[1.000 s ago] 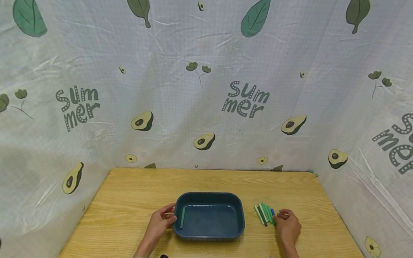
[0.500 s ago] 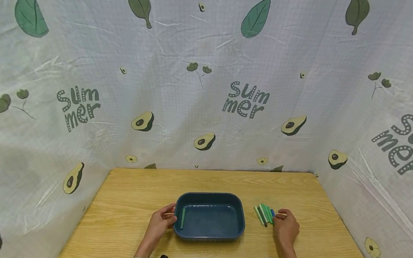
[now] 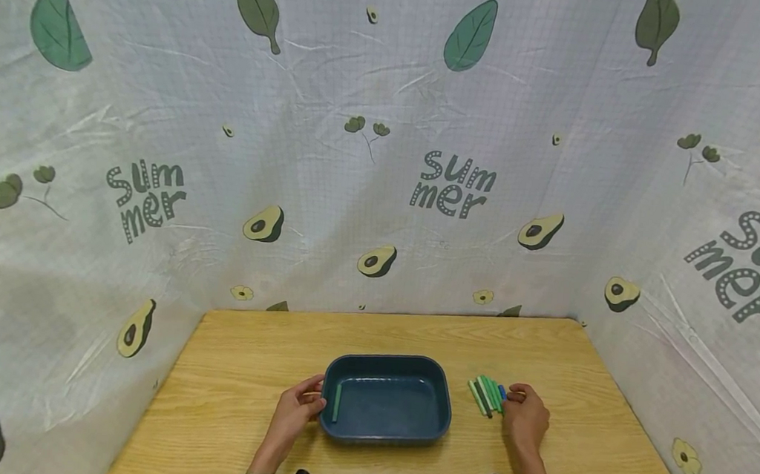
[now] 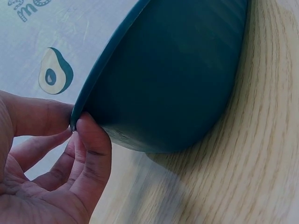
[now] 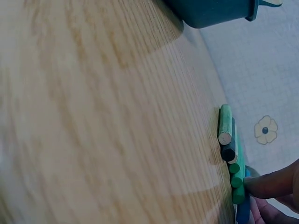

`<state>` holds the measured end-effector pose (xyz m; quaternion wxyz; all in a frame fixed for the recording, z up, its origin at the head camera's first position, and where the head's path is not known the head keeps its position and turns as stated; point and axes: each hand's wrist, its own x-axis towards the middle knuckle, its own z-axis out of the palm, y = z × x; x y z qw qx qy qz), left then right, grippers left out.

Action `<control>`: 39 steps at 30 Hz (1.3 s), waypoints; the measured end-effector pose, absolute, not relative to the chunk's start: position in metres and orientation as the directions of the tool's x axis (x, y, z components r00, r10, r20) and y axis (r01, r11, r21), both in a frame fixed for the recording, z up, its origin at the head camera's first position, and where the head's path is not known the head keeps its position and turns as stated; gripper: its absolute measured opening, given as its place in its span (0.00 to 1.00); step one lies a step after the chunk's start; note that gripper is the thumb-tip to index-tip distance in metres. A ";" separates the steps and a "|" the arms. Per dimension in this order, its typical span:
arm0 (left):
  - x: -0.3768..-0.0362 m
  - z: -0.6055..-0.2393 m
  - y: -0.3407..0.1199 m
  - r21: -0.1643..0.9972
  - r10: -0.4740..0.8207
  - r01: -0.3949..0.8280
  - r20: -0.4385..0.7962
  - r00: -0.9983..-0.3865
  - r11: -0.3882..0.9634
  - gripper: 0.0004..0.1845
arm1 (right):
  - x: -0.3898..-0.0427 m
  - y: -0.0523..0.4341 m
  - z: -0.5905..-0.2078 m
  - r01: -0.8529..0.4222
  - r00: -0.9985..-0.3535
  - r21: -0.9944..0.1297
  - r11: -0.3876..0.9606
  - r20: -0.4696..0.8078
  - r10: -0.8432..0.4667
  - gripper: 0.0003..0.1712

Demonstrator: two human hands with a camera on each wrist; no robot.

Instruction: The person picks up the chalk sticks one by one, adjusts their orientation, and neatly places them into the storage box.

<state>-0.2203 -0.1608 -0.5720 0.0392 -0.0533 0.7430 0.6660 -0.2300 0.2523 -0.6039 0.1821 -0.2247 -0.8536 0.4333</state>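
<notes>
Two hands — left hand (image 3: 290,410) fingers pinch the tray (image 3: 383,431) rim; right hand (image 3: 526,421) fingers pinch the crayons (image 3: 486,393).

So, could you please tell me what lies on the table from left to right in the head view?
Left hand → single green stick inside the tray → blue tray → row of green sticks → right hand.
</notes>
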 end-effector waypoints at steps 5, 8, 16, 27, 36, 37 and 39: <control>-0.219 -0.571 -0.161 0.984 -0.034 -0.145 -0.142 -0.989 0.104 0.26 | -0.229 0.250 -0.605 0.238 -0.832 -0.820 0.520 0.105 0.545 0.15; -0.219 -0.571 -0.161 0.983 -0.030 -0.148 -0.145 -0.989 0.105 0.26 | -0.228 0.249 -0.606 0.243 -0.831 -0.819 0.519 0.101 0.548 0.15; -0.217 -0.573 -0.161 0.981 -0.032 -0.160 -0.157 -0.987 0.108 0.27 | -0.227 0.250 -0.606 0.244 -0.842 -0.789 0.564 0.115 0.526 0.14; -0.217 -0.573 -0.160 0.981 -0.034 -0.153 -0.150 -0.988 0.117 0.26 | -0.229 0.252 -0.603 0.238 -0.851 -0.790 0.564 0.110 0.514 0.14; -0.219 -0.572 -0.161 0.983 -0.031 -0.146 -0.144 -0.989 0.111 0.27 | -0.230 0.255 -0.600 0.227 -0.854 -0.783 0.580 0.127 0.505 0.13; -0.219 -0.571 -0.161 0.983 -0.029 -0.146 -0.143 -0.989 0.110 0.27 | -0.229 0.256 -0.599 0.223 -0.853 -0.782 0.583 0.132 0.504 0.13; -0.219 -0.570 -0.162 0.984 -0.026 -0.143 -0.141 -0.990 0.111 0.27 | -0.228 0.256 -0.595 0.217 -0.855 -0.781 0.586 0.138 0.501 0.13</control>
